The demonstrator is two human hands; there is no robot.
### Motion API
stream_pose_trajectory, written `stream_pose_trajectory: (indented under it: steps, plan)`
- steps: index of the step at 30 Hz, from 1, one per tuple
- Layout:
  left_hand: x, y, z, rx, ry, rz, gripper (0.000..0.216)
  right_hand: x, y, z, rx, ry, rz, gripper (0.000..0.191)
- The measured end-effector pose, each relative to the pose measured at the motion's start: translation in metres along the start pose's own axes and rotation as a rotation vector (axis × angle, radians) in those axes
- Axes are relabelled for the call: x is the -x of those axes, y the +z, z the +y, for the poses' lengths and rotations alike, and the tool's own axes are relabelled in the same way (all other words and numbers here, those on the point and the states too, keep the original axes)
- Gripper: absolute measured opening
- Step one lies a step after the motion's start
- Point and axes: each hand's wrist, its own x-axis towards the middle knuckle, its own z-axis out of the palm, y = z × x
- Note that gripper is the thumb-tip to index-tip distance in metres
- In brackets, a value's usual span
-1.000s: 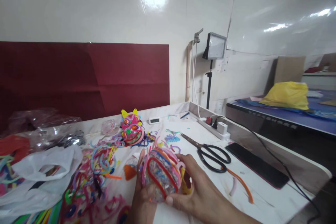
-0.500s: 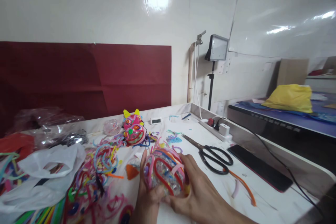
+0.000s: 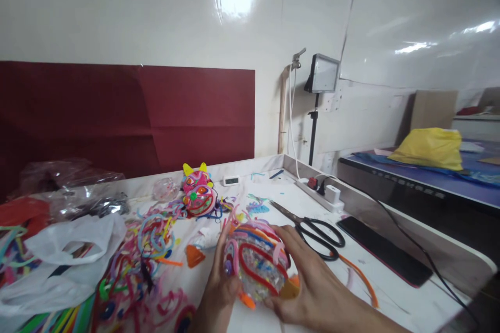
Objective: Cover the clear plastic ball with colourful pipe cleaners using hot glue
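Observation:
Between my two hands is a clear plastic ball (image 3: 255,265) decorated with pipe cleaners, among them a red loop and pink, blue and orange strands. My left hand (image 3: 222,283) grips its left side, the thumb in front. On the right side my right hand (image 3: 302,276) curls round it, fingers over the top and thumb low. Orange bits stick out under the ball. Black-handled scissors (image 3: 312,229) lie just beyond my right hand. Behind the ball sits a finished-looking pink figure (image 3: 199,192) with yellow ears and a green nose. Loose pipe cleaners (image 3: 156,239) are heaped to the left.
A white plastic bag (image 3: 74,250) and clear wrapping (image 3: 78,187) lie at the left. On the right are a black phone (image 3: 385,250), an orange pipe cleaner (image 3: 361,281) and a power strip (image 3: 322,195) with a trailing cable. A small digital display (image 3: 230,180) stands at the back.
The ball has shifted slightly right and turned in my hands, so its clear front and the orange bits underneath show more. My left thumb has moved toward its left edge.

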Motion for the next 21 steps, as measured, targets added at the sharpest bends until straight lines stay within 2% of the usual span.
stream_pose_trajectory:
  steps: [6,11,15,21]
  plan:
    - [0.004,0.012,0.002,-0.003,0.034,0.05,0.1,0.008,-0.001,0.018,0.123,-0.092,-0.013,0.102]
    - [0.008,0.011,0.003,-0.034,-0.001,0.003,0.106,0.013,-0.002,0.027,0.162,-0.129,-0.038,0.106]
    - [0.01,0.007,0.001,-0.042,-0.035,-0.022,0.111,0.015,0.0,0.029,0.181,-0.1,-0.072,0.109]
    - [0.009,0.008,0.0,-0.058,-0.024,-0.018,0.097,0.016,-0.001,0.031,0.195,-0.106,-0.087,0.11]
